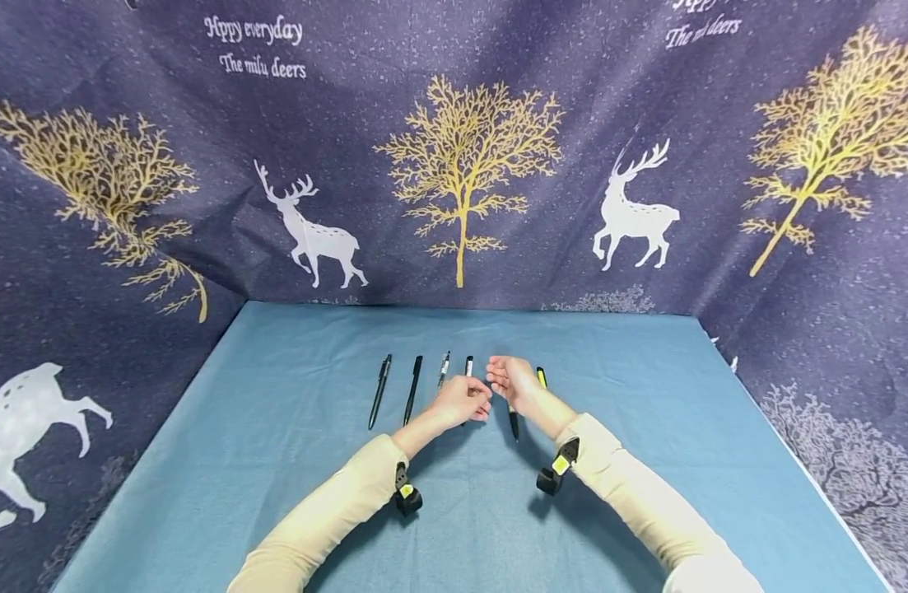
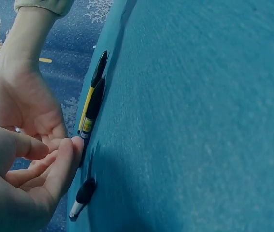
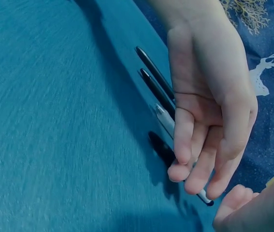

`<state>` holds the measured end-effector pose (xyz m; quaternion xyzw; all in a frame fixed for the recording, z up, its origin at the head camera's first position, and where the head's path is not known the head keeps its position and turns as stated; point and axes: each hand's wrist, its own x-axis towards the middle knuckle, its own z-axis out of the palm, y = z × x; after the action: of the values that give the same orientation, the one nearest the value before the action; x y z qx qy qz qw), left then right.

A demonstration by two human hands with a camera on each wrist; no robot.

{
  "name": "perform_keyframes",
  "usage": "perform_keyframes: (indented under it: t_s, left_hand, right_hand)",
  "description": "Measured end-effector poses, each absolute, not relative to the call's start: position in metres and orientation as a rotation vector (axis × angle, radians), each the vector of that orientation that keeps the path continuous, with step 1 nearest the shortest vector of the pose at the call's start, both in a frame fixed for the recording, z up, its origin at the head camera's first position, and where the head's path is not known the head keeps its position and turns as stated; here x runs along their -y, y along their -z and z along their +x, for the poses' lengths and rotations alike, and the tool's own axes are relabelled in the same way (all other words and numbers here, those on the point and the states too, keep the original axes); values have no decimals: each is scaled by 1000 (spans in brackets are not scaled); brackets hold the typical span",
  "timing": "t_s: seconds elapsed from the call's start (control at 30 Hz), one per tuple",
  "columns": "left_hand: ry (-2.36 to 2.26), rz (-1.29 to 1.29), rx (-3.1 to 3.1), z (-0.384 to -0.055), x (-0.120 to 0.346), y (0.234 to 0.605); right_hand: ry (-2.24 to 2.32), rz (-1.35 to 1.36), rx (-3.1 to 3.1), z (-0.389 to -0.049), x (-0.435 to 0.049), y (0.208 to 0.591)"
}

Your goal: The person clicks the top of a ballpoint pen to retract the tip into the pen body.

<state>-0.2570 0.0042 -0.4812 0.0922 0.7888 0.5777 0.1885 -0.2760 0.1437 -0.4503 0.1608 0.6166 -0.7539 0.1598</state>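
Note:
My left hand (image 1: 459,401) hovers over a white pen with a black cap (image 1: 469,366), covering its middle. Close by on the right, my right hand (image 1: 514,383) is raised above a dark pen (image 1: 514,425) and partly hides it. Both hands have loosely bent fingers and hold nothing; the fingertips nearly meet in the head view. A yellow-and-black pen (image 1: 541,377) is partly behind the right hand. To the left lie a clear pen (image 1: 444,368), a slim black pen (image 1: 413,390) and a dark clip pen (image 1: 380,392).
The pens form a row across a blue cloth-covered table (image 1: 276,461). Behind it hangs a dark blue cloth (image 1: 394,272) printed with deer and trees. Black wrist cameras, left (image 1: 407,496) and right (image 1: 556,471), hang beneath the forearms.

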Motion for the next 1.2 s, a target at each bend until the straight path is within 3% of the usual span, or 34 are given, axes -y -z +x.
perform_keyframes:
  t_s: [0.37,1.2]
  left_hand:
    - [-1591,288,-2237,-254,-7,479]
    - [-1561,229,-2246,-252,-16,480]
  right_hand:
    - [1884,364,-2068,-274,-151,447]
    - [928,-139,-2719,-272,-175,439]
